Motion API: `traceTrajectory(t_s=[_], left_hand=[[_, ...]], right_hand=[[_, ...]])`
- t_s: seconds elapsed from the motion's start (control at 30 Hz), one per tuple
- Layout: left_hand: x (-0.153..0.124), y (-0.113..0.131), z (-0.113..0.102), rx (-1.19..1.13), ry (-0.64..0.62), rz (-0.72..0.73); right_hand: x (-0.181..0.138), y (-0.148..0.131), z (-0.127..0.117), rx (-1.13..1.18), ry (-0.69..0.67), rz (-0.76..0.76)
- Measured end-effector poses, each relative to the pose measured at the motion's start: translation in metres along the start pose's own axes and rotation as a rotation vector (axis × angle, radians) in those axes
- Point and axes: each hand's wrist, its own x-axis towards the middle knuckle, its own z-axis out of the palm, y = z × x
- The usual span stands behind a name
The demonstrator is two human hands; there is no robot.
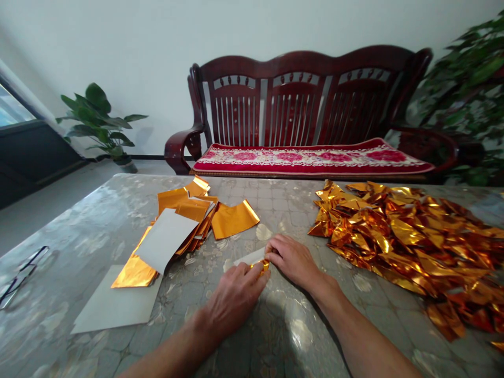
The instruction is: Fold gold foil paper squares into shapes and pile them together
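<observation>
Between my hands, on the table, lies a sheet of gold foil paper (252,256), pale backing up, with a gold strip turned over along its near edge. My left hand (240,286) is closed on the near edge, fingers pressed together over the gold strip. At the sheet's right end my right hand (293,261) pinches the paper, its fingers curled and its thumb partly hidden. Left of my hands is a loose stack of gold foil sheets (185,212), with one white-backed sheet (167,236) on top. To the right spreads a large heap of folded gold foil pieces (394,236).
A patterned cloth covers the table (205,325). Eyeglasses (23,278) and a pale flat sheet (122,304) lie on its left side. Beyond the far edge stands a dark wooden bench (295,105) with a red floral cushion (315,157). Potted plants (104,121) flank it.
</observation>
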Motion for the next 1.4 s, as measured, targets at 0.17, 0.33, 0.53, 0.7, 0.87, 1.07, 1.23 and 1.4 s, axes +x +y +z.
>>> traceTrajectory(t_s=[0.17,0.33,0.53,0.7,0.87,1.07,1.23,1.4], left_hand=[[0.000,0.001,-0.001,0.039,0.003,0.008],[0.000,0.004,-0.002,0.047,-0.016,-0.007],[-0.001,0.006,-0.004,0.017,-0.005,-0.062],[0.001,0.006,-0.008,0.006,-0.010,-0.063],[0.000,0.001,-0.010,-0.014,-0.031,-0.053],[-0.005,-0.003,-0.006,-0.028,-0.036,-0.059],[-0.006,-0.001,-0.006,-0.016,-0.023,-0.051],[-0.005,-0.002,-0.006,-0.022,0.003,-0.060]], right_hand=[[-0.001,0.000,0.001,-0.038,0.019,-0.024],[-0.002,-0.001,0.002,-0.077,0.014,-0.023],[-0.003,-0.003,0.001,-0.063,0.025,-0.017],[0.000,-0.005,-0.004,-0.043,-0.005,-0.015],[0.001,-0.002,-0.005,0.025,0.012,-0.078],[-0.006,0.004,0.001,0.062,0.083,-0.211],[-0.012,0.004,0.002,0.010,0.086,-0.301],[-0.013,0.004,0.001,-0.030,0.091,-0.341]])
